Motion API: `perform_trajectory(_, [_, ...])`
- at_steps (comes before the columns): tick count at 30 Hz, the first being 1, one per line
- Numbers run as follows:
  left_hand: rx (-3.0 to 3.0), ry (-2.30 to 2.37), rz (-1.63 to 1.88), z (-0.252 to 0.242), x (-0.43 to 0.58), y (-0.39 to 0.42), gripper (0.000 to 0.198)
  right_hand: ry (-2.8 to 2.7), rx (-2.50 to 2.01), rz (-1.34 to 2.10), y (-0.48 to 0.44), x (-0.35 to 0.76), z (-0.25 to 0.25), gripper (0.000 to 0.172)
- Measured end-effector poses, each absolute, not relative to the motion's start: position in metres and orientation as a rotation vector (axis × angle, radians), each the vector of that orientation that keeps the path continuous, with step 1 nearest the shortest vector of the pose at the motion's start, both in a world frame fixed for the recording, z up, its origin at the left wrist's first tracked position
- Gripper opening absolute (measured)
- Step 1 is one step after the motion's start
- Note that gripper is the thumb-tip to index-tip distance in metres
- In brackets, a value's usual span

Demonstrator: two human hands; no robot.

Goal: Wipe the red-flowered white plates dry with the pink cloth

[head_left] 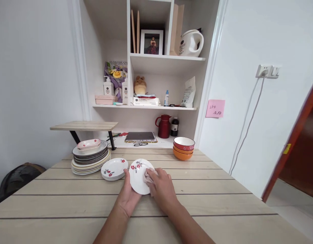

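Note:
A small white plate [137, 178] with red flowers and grey leaves is tilted up above the table, its face towards me. My left hand [129, 194] grips it at the left and lower edge, the thumb along the rim. Against the plate's right side, my right hand [161, 186] presses a crumpled white tissue [147, 177], fingers closed over it. Just left of the plate lies a short stack of matching flowered plates [114, 168]. Parts of the held plate's right edge are hidden behind the tissue and fingers.
A taller stack of plates [90, 159], topped by pink-dotted dishes [88, 144], stands left beside a small raised shelf [84, 126]. Nested bowls [183, 148] sit at the right rear. Behind the slatted table [207, 203] are a laptop [140, 136], glasses [140, 144] and a red jug [164, 127].

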State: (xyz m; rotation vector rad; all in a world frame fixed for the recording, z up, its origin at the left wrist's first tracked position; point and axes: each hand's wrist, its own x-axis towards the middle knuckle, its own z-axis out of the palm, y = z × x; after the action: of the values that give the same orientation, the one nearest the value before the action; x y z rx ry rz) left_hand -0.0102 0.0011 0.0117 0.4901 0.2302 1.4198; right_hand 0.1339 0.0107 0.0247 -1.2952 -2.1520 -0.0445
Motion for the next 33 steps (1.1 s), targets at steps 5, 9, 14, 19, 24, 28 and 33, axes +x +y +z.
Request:
perform_trajectory(5, [0.44, 0.265, 1.432, 0.009, -0.015, 0.003, 0.069, -2.268, -1.044, -0.005, -0.004, 0.121, 0.023, 0.05])
perform_trajectory(9, [0.479, 0.29, 1.127, 0.008, -0.005, -0.004, 0.07, -2.233, -1.05, -0.041, -0.003, 0.12, 0.028, 0.053])
perform_trajectory(14, [0.52, 0.295, 1.079, 0.007, -0.001, -0.005, 0.067, -2.091, -1.312, -0.057, 0.011, 0.131, 0.033, 0.048])
perform_trajectory(19, [0.5, 0.262, 1.292, 0.007, -0.009, 0.001, 0.063, -2.099, -1.363, -0.039, 0.013, 0.134, 0.029, 0.049])
perform_trajectory(24, [0.451, 0.229, 1.562, 0.011, -0.014, 0.003, 0.065, -2.184, -1.201, -0.01, 0.0, 0.124, 0.023, 0.05])
perform_trajectory(28, [0.48, 0.276, 1.418, 0.009, -0.013, 0.002, 0.067, -2.252, -1.052, 0.041, -0.006, 0.118, 0.021, 0.054])
perform_trajectory(33, [0.529, 0.279, 1.128, 0.006, -0.004, -0.002, 0.063, -2.164, -1.119, -0.003, 0.004, 0.122, 0.026, 0.058])
